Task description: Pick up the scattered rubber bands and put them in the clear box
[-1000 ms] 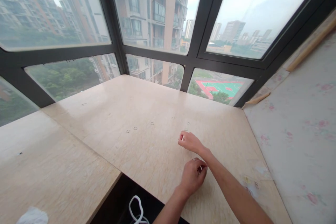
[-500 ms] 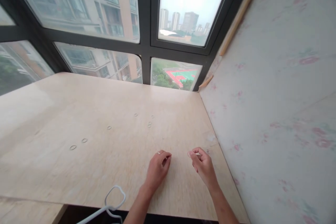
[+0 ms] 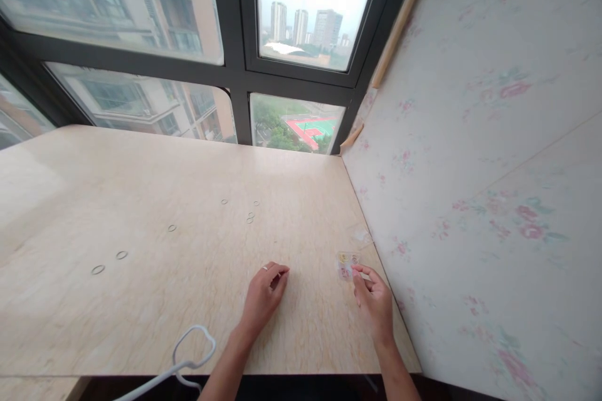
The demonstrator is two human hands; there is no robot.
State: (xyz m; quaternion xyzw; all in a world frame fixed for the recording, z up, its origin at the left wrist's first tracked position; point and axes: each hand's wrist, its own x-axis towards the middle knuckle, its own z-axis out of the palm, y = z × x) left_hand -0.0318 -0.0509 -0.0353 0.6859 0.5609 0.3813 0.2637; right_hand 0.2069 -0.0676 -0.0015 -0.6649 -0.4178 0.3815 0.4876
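Note:
My right hand [image 3: 374, 301] is closed in a pinch, its fingertips over the right side of a small clear compartment box [image 3: 342, 276]. A thin pinkish ring seems to be at those fingertips, though it barely shows. Yellowish, dark and pink rings lie in the box's compartments; the hand hides its lower right part. My left hand [image 3: 264, 294] rests on the tabletop with thumb and forefinger pressed together. Anything between them is too small to make out. Several thin rings lie farther off, from a larger ring [image 3: 98, 270] at the left to a tiny ring [image 3: 256, 203].
A clear plastic piece [image 3: 360, 235] lies behind the box by the flowered wall [image 3: 470, 200]. White cable [image 3: 195, 363] loops over the front edge at the left. Dark-framed windows [image 3: 237, 81] border the back of the beige tabletop [image 3: 155, 307].
My right hand has moved from left of the box to over it, uncovering more of the box. The left hand stays in its pinch. The view has swung to the right.

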